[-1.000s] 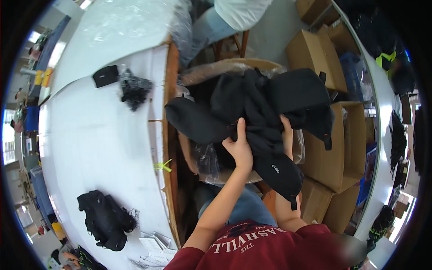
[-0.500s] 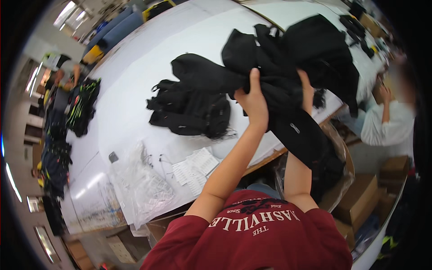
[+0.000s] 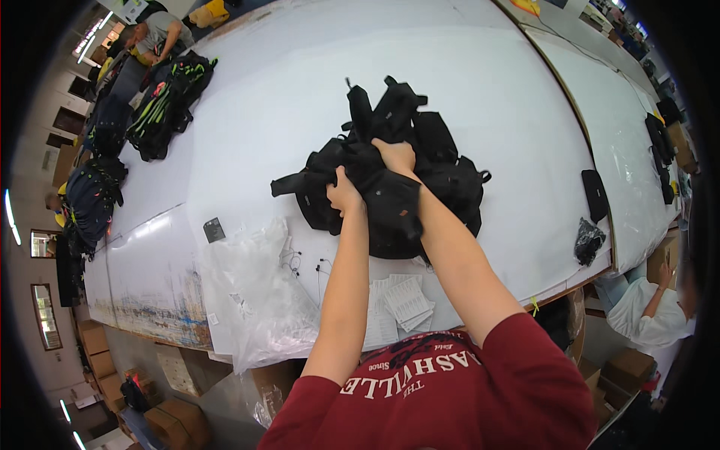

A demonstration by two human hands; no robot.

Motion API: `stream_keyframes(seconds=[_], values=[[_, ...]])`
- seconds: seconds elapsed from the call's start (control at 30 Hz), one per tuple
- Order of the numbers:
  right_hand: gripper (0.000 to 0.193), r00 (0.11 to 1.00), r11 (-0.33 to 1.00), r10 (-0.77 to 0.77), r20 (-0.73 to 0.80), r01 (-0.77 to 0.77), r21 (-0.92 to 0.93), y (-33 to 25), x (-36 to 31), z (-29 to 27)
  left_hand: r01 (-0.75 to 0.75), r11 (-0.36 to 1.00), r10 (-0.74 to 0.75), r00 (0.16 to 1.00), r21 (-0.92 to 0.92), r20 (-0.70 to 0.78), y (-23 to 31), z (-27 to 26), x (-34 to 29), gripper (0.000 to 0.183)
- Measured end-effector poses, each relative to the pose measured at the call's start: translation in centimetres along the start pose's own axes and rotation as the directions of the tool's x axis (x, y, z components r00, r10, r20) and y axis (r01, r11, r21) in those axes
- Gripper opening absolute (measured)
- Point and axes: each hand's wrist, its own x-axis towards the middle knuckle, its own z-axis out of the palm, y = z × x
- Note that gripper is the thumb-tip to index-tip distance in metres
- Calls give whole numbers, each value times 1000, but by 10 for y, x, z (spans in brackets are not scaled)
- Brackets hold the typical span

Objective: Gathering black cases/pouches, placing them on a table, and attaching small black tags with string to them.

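Observation:
A heap of black fabric bags lies on the white table in front of me, some with straps and flaps sticking out. My left hand is closed around the near left side of a black fabric bag on top of the heap. Farther up and to the right, my right hand grips the same dark bundle, its fingers partly sunk in the cloth. Where one bag ends and another begins is hard to make out.
Clear plastic bags and printed paper slips lie by the table's near edge. Dark bags with green trim are piled at the left, near a person. Another person sits at the right. A black pouch rests on the right.
Both hands have swung left with the black bags, from the table's right edge onto the heap. The bags that were held up now rest there. My view has turned as well.

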Motion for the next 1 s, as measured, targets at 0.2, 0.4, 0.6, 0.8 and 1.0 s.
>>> stream_keyframes(seconds=[0.2, 0.4, 0.6, 0.8, 1.0], values=[[97, 988, 991, -97, 116, 107, -77, -29, -17, 16, -30, 967, 53, 995, -253, 84, -38, -19, 100, 69], [96, 928, 929, -368, 52, 365, 56, -4, 64, -87, -86, 985, 98, 993, -149, 73, 18, -18, 29, 70], [79, 847, 770, -530, -50, 455, -447, -21, -1, -133, -17, 991, 67, 926, -136, 372, 28, -74, 37, 59], [98, 729, 444, -649, 220, 597, -668, 46, -41, -70, -191, 968, 245, 867, -165, 434, -9, -133, 21, 61], [99, 788, 589, -472, 394, 615, -524, 37, -24, -71, -395, 917, 396, 885, -56, 244, -85, -199, 4, 52]])
